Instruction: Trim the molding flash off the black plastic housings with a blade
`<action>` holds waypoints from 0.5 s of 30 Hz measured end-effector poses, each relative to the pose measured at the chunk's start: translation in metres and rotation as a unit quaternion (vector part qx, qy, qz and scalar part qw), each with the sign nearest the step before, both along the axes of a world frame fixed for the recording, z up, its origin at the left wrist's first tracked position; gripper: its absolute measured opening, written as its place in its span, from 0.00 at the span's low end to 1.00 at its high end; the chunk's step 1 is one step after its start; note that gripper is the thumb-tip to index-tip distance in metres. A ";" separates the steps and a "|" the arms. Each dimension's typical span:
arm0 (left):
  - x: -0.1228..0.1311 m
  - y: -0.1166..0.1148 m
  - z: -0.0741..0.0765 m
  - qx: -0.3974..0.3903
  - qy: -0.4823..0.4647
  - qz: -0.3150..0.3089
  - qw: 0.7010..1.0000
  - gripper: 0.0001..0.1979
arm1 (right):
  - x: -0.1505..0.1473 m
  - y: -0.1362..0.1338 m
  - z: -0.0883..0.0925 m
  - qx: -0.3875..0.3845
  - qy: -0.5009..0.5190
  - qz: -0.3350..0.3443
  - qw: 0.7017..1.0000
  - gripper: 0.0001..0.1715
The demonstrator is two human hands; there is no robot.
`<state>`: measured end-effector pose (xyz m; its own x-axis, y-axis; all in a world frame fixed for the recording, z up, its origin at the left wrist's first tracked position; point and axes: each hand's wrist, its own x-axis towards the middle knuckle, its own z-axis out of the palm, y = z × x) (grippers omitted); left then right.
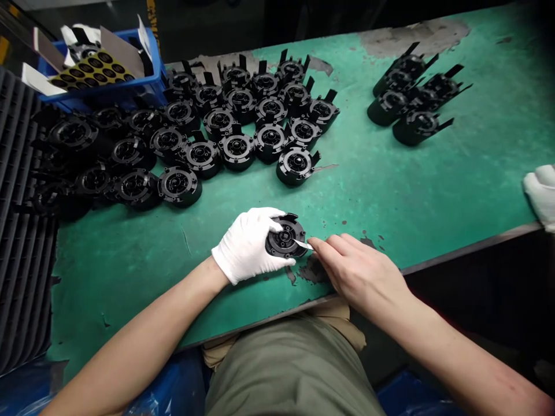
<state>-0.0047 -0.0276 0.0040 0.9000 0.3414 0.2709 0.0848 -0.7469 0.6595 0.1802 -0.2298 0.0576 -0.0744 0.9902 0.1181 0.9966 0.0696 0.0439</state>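
My left hand (251, 242), in a white glove, is wrapped round the left side of a round black plastic housing (287, 249) just above the front of the green table. The housing's ringed face is turned up, and a short tab stands at its far edge. My bare right hand (353, 263) pinches a small pointed metal blade (303, 245) between thumb and fingers. The blade's tip lies over the right part of the housing's face; whether it touches cannot be made out. The blade's rear end is hidden inside the right hand.
Several similar black housings (236, 147) stand in rows at the back left. Another cluster of black housings (416, 126) is at the back right. A blue bin (151, 86) holds a sheet of round stickers (93, 70). At the right edge is a white glove (543, 193), whether worn or not unclear.
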 end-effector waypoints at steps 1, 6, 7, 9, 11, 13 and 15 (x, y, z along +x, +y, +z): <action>0.000 -0.001 0.000 -0.002 0.003 0.001 1.000 0.32 | 0.002 0.002 0.004 -0.016 -0.006 0.005 1.000 0.11; 0.001 -0.002 0.002 -0.021 0.009 0.002 1.000 0.29 | 0.009 0.011 0.013 -0.052 -0.036 0.036 0.997 0.11; 0.002 -0.002 0.003 -0.023 0.011 0.002 1.000 0.29 | 0.011 0.013 0.013 -0.053 -0.042 0.039 0.997 0.11; 0.002 -0.001 0.003 -0.026 0.015 0.003 1.000 0.30 | 0.013 0.016 0.014 -0.059 -0.050 0.041 0.996 0.12; 0.002 -0.001 0.001 -0.028 0.015 0.007 0.999 0.31 | 0.014 0.018 0.014 -0.068 -0.051 0.047 0.995 0.12; 0.001 -0.001 -0.002 -0.030 0.010 0.012 0.999 0.33 | 0.014 0.020 0.015 -0.073 -0.057 0.046 0.995 0.13; 0.000 -0.002 -0.004 -0.029 0.004 0.018 0.999 0.34 | 0.011 0.022 0.016 -0.070 -0.067 0.038 0.995 0.12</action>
